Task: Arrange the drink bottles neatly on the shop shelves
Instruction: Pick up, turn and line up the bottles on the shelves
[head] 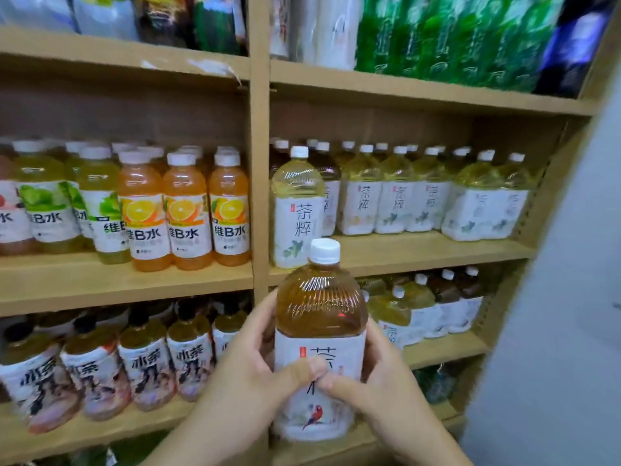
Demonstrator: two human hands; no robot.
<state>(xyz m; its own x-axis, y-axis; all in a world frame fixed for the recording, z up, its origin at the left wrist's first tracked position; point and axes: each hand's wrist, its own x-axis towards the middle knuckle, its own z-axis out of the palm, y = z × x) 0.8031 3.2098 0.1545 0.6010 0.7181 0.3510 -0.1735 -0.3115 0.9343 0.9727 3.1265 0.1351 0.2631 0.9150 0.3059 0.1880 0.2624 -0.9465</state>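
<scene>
While your left hand (248,371) and right hand (379,388) curl around the amber tea bottle (321,311), thumbs meeting on its white label, you hold it upright before the shelf (420,250), just below a paler bottle (295,210) marked 茶粹. The orange bottles (184,210) to the left read 维B水.

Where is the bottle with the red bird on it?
The brown tea bottle is low centre in the head view, gripped by left hand and right hand, below the pale tea bottle.
</scene>
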